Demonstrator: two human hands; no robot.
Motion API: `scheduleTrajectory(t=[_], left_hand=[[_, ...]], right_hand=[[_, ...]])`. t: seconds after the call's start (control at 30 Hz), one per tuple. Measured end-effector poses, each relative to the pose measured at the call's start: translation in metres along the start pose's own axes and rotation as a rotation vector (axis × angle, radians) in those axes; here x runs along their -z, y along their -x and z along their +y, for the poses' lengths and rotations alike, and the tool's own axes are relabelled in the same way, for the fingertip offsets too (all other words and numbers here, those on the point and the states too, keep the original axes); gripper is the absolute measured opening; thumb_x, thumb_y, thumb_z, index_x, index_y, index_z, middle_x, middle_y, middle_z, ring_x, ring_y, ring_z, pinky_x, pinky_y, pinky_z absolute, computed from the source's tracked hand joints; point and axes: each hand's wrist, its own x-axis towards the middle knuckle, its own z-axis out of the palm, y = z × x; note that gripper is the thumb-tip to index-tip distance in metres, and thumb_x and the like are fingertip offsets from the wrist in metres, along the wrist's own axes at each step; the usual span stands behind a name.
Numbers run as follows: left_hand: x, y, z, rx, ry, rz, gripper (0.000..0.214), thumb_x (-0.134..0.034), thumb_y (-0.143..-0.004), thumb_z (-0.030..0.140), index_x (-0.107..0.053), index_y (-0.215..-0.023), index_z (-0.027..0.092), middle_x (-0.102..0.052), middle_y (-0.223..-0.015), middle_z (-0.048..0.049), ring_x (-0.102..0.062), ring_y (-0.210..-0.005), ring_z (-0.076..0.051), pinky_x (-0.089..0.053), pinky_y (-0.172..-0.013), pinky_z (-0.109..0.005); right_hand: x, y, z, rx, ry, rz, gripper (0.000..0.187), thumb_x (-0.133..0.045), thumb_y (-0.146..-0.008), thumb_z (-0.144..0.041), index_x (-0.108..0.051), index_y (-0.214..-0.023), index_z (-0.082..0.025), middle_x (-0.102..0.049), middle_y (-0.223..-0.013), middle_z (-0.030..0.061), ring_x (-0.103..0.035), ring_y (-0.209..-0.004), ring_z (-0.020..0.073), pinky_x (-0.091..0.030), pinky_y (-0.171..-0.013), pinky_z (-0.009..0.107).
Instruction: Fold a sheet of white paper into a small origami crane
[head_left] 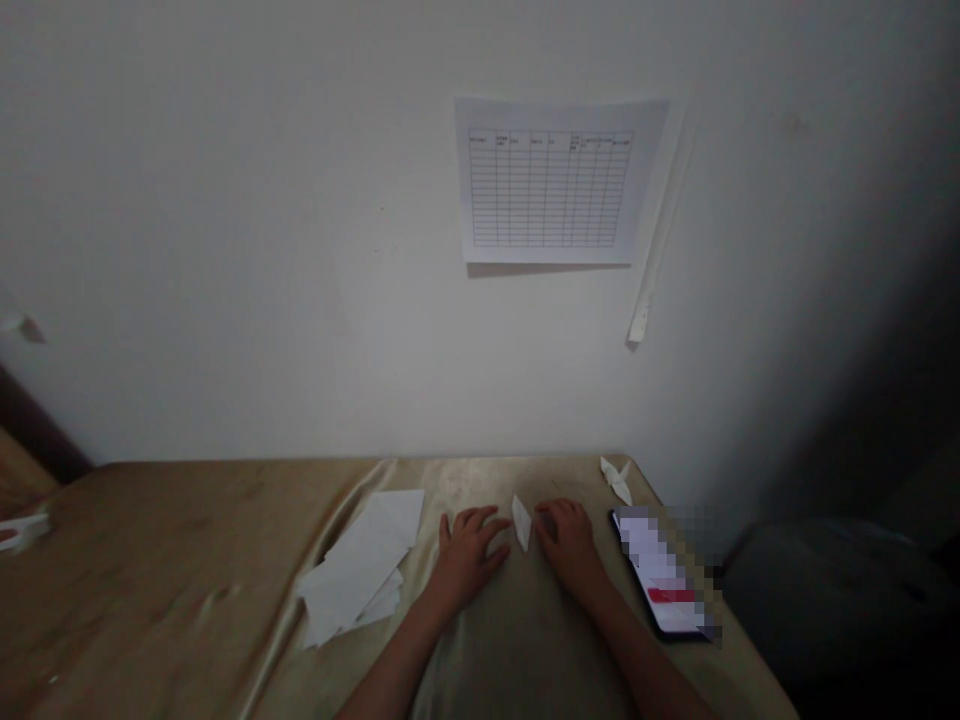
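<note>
Between my hands a small piece of white folded paper [521,523], narrow and diamond-shaped, lies on the cloth-covered table. My left hand [471,545] is on its left with fingers spread and curved, the index finger and thumb pointing at the paper's edge. On the other side my right hand [570,535] rests with its fingers bent and apart, their tips close to the paper. Whether any fingertip touches it I cannot tell. Left of my left hand lies a loose pile of white paper sheets [364,565].
A folded paper figure [616,480] sits at the table's back right corner. By the right edge lies a phone [656,575], its lit screen partly pixelated. The gold-brown tablecloth [187,580] has wrinkles. A printed table sheet [555,185] hangs on the wall [262,250] behind.
</note>
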Motion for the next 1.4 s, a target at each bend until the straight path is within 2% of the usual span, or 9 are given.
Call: scheduleTrajectory(t=[0.13, 0.3, 0.47, 0.63, 0.77, 0.87, 1.03, 1.17, 1.4], left_hand=[[-0.003, -0.001, 0.004, -0.021, 0.024, 0.016, 0.044, -0.063, -0.089, 0.038, -0.058, -0.133, 0.043, -0.054, -0.149, -0.0001, -0.041, -0.137, -0.031, -0.006, -0.116, -0.073], [-0.008, -0.001, 0.007, -0.042, 0.033, 0.026, 0.047, -0.066, -0.086, 0.042, -0.058, -0.133, 0.042, -0.057, -0.145, 0.0008, -0.041, -0.137, -0.031, -0.003, -0.116, -0.074], [-0.011, -0.001, 0.006, -0.036, 0.037, 0.053, 0.049, -0.07, -0.083, 0.048, -0.061, -0.13, 0.038, -0.06, -0.142, -0.0024, -0.042, -0.136, -0.033, -0.003, -0.116, -0.074], [-0.009, -0.002, 0.004, -0.02, 0.036, 0.052, 0.043, -0.066, -0.084, 0.032, -0.063, -0.126, 0.04, -0.059, -0.143, 0.0004, -0.042, -0.136, -0.03, -0.005, -0.116, -0.073], [-0.004, -0.002, 0.003, 0.0, 0.024, 0.036, 0.047, -0.059, -0.083, 0.018, -0.066, -0.122, 0.044, -0.057, -0.145, 0.0034, -0.04, -0.138, -0.028, -0.006, -0.116, -0.072], [0.001, -0.002, 0.003, 0.016, 0.027, 0.017, 0.046, -0.058, -0.083, 0.017, -0.068, -0.118, 0.045, -0.056, -0.145, 0.004, -0.04, -0.138, -0.028, -0.007, -0.116, -0.072], [0.001, -0.003, 0.001, 0.016, 0.016, 0.042, 0.035, -0.066, -0.083, 0.026, -0.071, -0.111, 0.047, -0.058, -0.142, 0.0042, -0.041, -0.137, -0.03, -0.005, -0.115, -0.074], [-0.002, -0.005, -0.001, 0.001, 0.008, 0.066, 0.025, -0.07, -0.084, 0.036, -0.074, -0.106, 0.047, -0.059, -0.141, 0.0036, -0.041, -0.136, -0.032, -0.003, -0.115, -0.075], [-0.007, -0.008, -0.005, -0.014, 0.016, 0.107, 0.017, -0.068, -0.088, 0.041, -0.075, -0.103, 0.045, -0.061, -0.138, 0.0027, -0.044, -0.133, -0.029, -0.004, -0.115, -0.074]], right_hand=[[-0.004, 0.0, 0.002, 0.044, -0.007, -0.074, 0.039, -0.049, -0.091, -0.015, -0.066, -0.124, -0.024, -0.068, -0.125, 0.0067, -0.051, -0.122, 0.0264, -0.031, -0.109, 0.043], [-0.003, 0.002, -0.003, 0.037, 0.009, -0.139, 0.042, -0.046, -0.091, -0.011, -0.069, -0.121, -0.029, -0.068, -0.126, 0.0055, -0.048, -0.126, 0.0277, -0.027, -0.111, 0.047], [0.001, 0.002, -0.007, 0.035, -0.044, -0.136, 0.04, -0.048, -0.09, -0.011, -0.072, -0.115, -0.029, -0.069, -0.12, 0.0063, -0.051, -0.12, 0.0265, -0.03, -0.107, 0.043], [0.002, 0.001, -0.009, 0.039, -0.058, -0.123, 0.031, -0.055, -0.089, -0.016, -0.075, -0.109, -0.029, -0.07, -0.113, 0.0061, -0.051, -0.116, 0.0259, -0.031, -0.106, 0.042], [0.006, 0.0, -0.011, 0.056, -0.034, -0.128, 0.031, -0.063, -0.086, -0.018, -0.075, -0.111, -0.031, -0.069, -0.119, 0.0054, -0.05, -0.12, 0.0258, -0.03, -0.108, 0.043], [0.008, 0.0, -0.013, 0.094, -0.007, -0.179, 0.029, -0.065, -0.086, -0.02, -0.075, -0.109, -0.035, -0.068, -0.125, 0.0019, -0.046, -0.128, 0.027, -0.018, -0.115, 0.051], [0.011, 0.002, -0.018, 0.137, 0.011, -0.228, 0.022, -0.064, -0.09, -0.026, -0.075, -0.106, -0.036, -0.073, -0.116, -0.0012, -0.044, -0.133, 0.0272, 0.002, -0.117, 0.06], [0.012, 0.001, -0.018, 0.147, 0.007, -0.223, 0.019, -0.065, -0.09, -0.027, -0.076, -0.103, -0.037, -0.074, -0.112, -0.0017, -0.044, -0.133, 0.0266, 0.006, -0.117, 0.061], [0.009, -0.002, -0.014, 0.158, -0.037, -0.212, 0.016, -0.065, -0.089, -0.026, -0.076, -0.097, -0.034, -0.075, -0.109, -0.0024, -0.046, -0.133, 0.0266, 0.012, -0.116, 0.062]])
